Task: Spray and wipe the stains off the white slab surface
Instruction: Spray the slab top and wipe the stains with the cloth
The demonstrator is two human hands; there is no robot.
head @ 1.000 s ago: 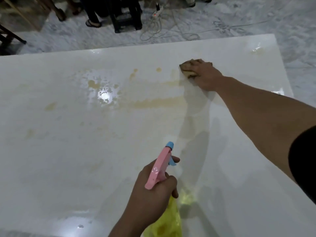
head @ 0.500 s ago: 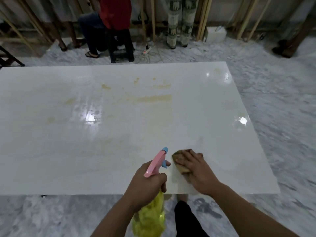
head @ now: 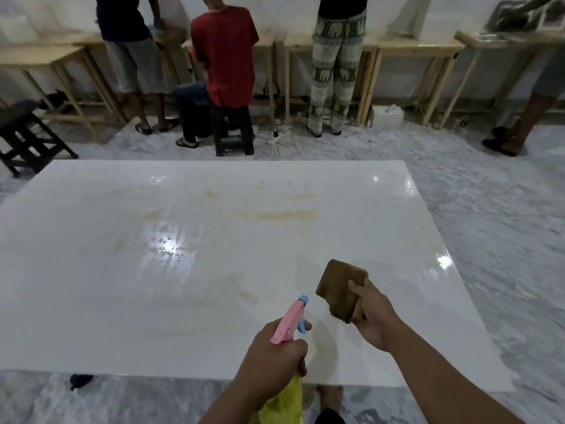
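The white slab (head: 91, 286) lies low before me, glossy and wet near its middle. Yellow-brown stains (head: 281, 215) streak its far half, with fainter marks toward the near edge. My left hand (head: 275, 356) grips a yellow spray bottle (head: 284, 399) with a pink and blue trigger head (head: 290, 319), nozzle pointing across the slab. My right hand (head: 373, 316) holds a brown stained sponge (head: 339, 289) lifted off the surface, its dirty face turned toward me.
Several people (head: 226, 56) stand or sit at wooden benches (head: 406, 47) along the far wall. A black stool (head: 30, 139) stands at far left, a power strip (head: 278, 136) and cable lie beyond the slab. Marble floor (head: 504, 240) surrounds the slab.
My right hand wiped the sponge from the far stains back to the near edge, then lifted it off the slab and turned it up. My view rose toward the wall.
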